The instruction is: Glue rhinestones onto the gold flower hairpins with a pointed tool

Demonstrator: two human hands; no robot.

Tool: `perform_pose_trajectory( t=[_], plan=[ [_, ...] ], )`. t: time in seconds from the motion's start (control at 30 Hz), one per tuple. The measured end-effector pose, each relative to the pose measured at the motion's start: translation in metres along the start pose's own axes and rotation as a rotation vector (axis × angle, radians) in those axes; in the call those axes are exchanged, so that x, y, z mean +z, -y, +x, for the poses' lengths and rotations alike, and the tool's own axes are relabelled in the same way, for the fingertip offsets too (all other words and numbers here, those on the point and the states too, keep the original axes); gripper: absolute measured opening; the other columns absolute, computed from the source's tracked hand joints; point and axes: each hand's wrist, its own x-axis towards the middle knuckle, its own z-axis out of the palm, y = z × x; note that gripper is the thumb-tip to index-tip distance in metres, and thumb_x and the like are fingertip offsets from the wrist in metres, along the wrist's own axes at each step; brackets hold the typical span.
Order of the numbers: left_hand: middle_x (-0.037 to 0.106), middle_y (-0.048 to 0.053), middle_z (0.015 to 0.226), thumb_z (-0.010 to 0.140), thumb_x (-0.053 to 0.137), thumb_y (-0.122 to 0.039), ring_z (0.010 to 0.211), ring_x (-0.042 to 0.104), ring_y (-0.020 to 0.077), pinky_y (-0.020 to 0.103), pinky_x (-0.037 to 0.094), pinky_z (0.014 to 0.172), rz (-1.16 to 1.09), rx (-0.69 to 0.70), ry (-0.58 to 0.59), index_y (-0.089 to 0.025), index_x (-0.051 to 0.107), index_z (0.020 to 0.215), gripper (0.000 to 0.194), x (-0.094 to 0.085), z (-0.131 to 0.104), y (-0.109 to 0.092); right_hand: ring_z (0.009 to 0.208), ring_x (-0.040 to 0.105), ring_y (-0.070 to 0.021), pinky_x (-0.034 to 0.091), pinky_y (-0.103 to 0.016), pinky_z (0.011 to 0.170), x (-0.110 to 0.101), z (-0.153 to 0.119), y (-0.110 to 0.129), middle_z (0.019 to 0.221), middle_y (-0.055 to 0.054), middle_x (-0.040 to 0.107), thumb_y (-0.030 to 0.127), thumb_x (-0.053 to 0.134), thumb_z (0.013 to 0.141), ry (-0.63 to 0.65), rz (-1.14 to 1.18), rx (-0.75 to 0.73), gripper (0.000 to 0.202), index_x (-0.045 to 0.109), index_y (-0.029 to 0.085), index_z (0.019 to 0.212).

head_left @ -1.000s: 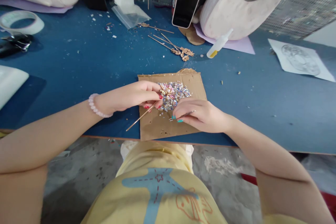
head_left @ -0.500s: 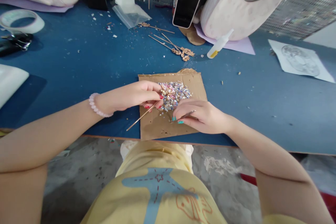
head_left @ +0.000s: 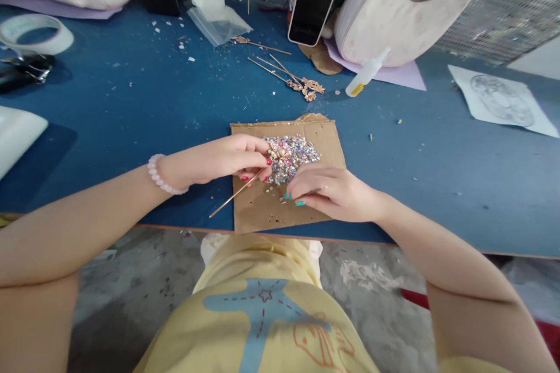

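Head view shows the left hand (head_left: 219, 158) pinching a gold-stemmed flower pin (head_left: 231, 197) over loose stones (head_left: 301, 153), while at their four o'clock the right hand (head_left: 343, 193), fingers nearly closed, grips a slim metal tool (head_left: 317, 190).

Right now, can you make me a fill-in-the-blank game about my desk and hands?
The left hand holds a thin gold stick and wears a beaded ____.
Its fingernails are painted ____.
The glittery gems lie heaped on a flat piece of brown ____.
The color of the desk is ____.

Missing words: bracelet; red; cardboard; blue.
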Motion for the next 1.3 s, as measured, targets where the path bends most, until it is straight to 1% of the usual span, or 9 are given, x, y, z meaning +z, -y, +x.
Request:
perform_pose_trajectory(
  t=[0.23, 0.4, 0.57, 0.87, 1.2, 1.3],
  plan=[
    [0.053, -0.002, 0.064, 0.089, 0.049, -0.019, 0.053, 0.042, 0.0093, 0.024, 0.032, 0.052, 0.007, -0.011, -0.008, -0.019, 0.059, 0.069, 0.023, 0.0007, 0.0010, -0.0009, 0.088, 0.067, -0.0148, 0.058, -0.031, 0.079, -0.0007, 0.0007, -0.0001, 0.090, -0.008, 0.072, 0.017, 0.052, 0.101, 0.008, 0.000, 0.013, 0.010, 0.062, 0.016, 0.099],
    [0.056, -0.001, 0.069, 0.089, 0.051, -0.021, 0.055, 0.046, 0.0092, 0.023, 0.036, 0.054, -0.018, -0.054, 0.024, -0.019, 0.059, 0.070, 0.021, 0.0003, 0.0012, 0.0014, 0.086, 0.067, -0.0136, 0.058, -0.030, 0.079, 0.0005, 0.0008, 0.0004, 0.089, -0.007, 0.072, 0.015, 0.052, 0.101, -0.007, -0.010, 0.018, 0.010, 0.062, 0.017, 0.098],
    [0.058, -0.002, 0.071, 0.089, 0.052, -0.021, 0.053, 0.046, 0.0088, 0.023, 0.036, 0.052, -0.026, -0.084, 0.043, -0.019, 0.059, 0.072, 0.019, -0.0003, 0.0018, 0.0029, 0.085, 0.067, -0.0140, 0.059, -0.031, 0.078, 0.0021, 0.0006, -0.0002, 0.087, -0.007, 0.072, 0.012, 0.054, 0.099, -0.020, -0.001, 0.004, 0.009, 0.062, 0.015, 0.097],
    [0.059, -0.003, 0.071, 0.089, 0.051, -0.019, 0.051, 0.048, 0.0076, 0.022, 0.037, 0.050, -0.029, -0.082, 0.057, -0.019, 0.058, 0.072, 0.018, -0.0008, 0.0019, 0.0043, 0.085, 0.066, -0.0138, 0.059, -0.031, 0.078, 0.0027, -0.0007, 0.0011, 0.087, -0.007, 0.072, 0.009, 0.055, 0.098, -0.035, -0.001, -0.006, 0.008, 0.061, 0.015, 0.097],
    [0.058, -0.004, 0.071, 0.092, 0.049, -0.018, 0.053, 0.048, 0.0067, 0.022, 0.037, 0.052, 0.000, -0.097, 0.081, -0.018, 0.058, 0.075, 0.019, -0.0003, 0.0019, 0.0016, 0.085, 0.065, -0.0139, 0.059, -0.031, 0.078, 0.0018, 0.0005, 0.0016, 0.088, -0.007, 0.071, 0.011, 0.055, 0.099, -0.004, -0.007, -0.010, 0.007, 0.060, 0.015, 0.098],
    [0.058, -0.003, 0.070, 0.092, 0.049, -0.019, 0.054, 0.047, 0.0071, 0.022, 0.036, 0.052, 0.002, -0.101, 0.077, -0.017, 0.057, 0.074, 0.019, -0.0005, 0.0020, 0.0015, 0.087, 0.064, -0.0142, 0.058, -0.031, 0.079, 0.0019, 0.0012, 0.0045, 0.089, -0.008, 0.071, 0.009, 0.053, 0.098, 0.020, -0.014, -0.015, 0.009, 0.060, 0.015, 0.097]
  ],
)
